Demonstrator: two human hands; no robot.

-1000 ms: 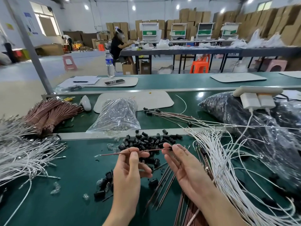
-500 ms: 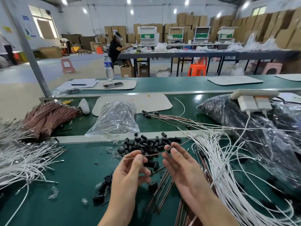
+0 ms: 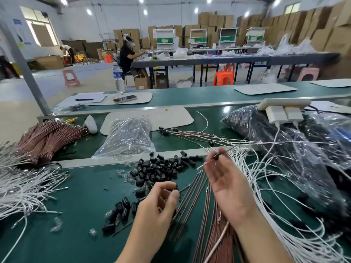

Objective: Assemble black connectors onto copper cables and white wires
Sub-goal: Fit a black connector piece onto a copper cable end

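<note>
My right hand (image 3: 228, 186) is raised palm up and pinches a thin copper cable (image 3: 206, 163) at the fingertips, with a black connector (image 3: 216, 156) on it; this part is blurred. My left hand (image 3: 159, 204) hovers lower with its fingers curled over the near edge of the pile of black connectors (image 3: 159, 168). Whether it holds one is unclear. Loose copper cables (image 3: 190, 198) lie between my hands. White wires (image 3: 266, 179) spread out to the right.
On the green table (image 3: 76, 205), a copper cable bundle (image 3: 45, 137) and more white wires (image 3: 22, 186) lie left. A clear plastic bag (image 3: 129, 135), cables fitted with connectors (image 3: 190, 132), a large dark bag (image 3: 284, 145) and a power strip (image 3: 281, 105) sit behind.
My left hand let go of the cable and dropped toward the connector pile. My right hand lifted the cable up and to the right.
</note>
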